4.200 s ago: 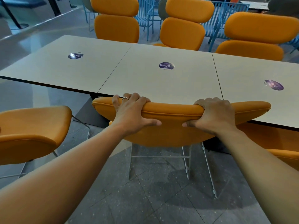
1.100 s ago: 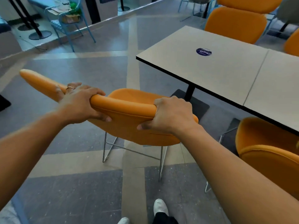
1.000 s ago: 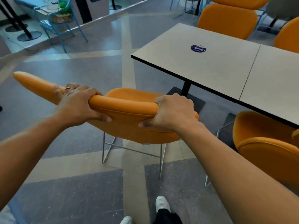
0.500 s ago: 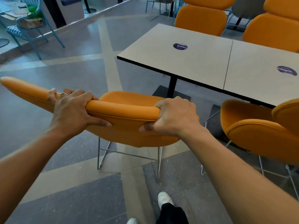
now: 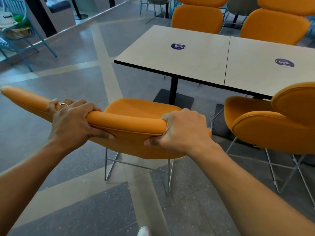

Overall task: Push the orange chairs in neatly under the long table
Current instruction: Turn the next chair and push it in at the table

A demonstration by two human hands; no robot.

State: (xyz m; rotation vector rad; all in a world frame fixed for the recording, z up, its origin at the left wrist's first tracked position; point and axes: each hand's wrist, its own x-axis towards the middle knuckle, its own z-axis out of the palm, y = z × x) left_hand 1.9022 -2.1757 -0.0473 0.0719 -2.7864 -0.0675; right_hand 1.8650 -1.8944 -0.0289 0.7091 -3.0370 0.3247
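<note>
View from a head camera, looking down along two bare outstretched arms over a grey floor (image 5: 68,201) crossed by pale bands. A long table (image 5: 196,65) with a pale top and dark edge, made of sections set end to end, runs across the upper right on a black pedestal.

In the centre stands the orange chair (image 5: 141,106) being handled. It has a padded shell on thin metal legs and sits just short of the table's near left corner, with its seat facing the table but not under the top. A second orange chair (image 5: 265,130) stands to the right, close to the table's near edge. Two more orange chairs (image 5: 196,19) line the far side.

Both hands hold the top rim of the centre chair's backrest, apart from each other. The left hand (image 5: 71,123) has its fingers curled over the front of the rim and its thumb along the back. The right hand (image 5: 182,132) wraps the rim's right end the same way, thumb underneath.

A round dark purple sticker (image 5: 178,46) sits on each table section. The right-hand one (image 5: 284,62) appears to read "ClayG", and its smaller print is too fine to read. A gold ring (image 5: 63,104) shows on a finger of the left hand.
</note>
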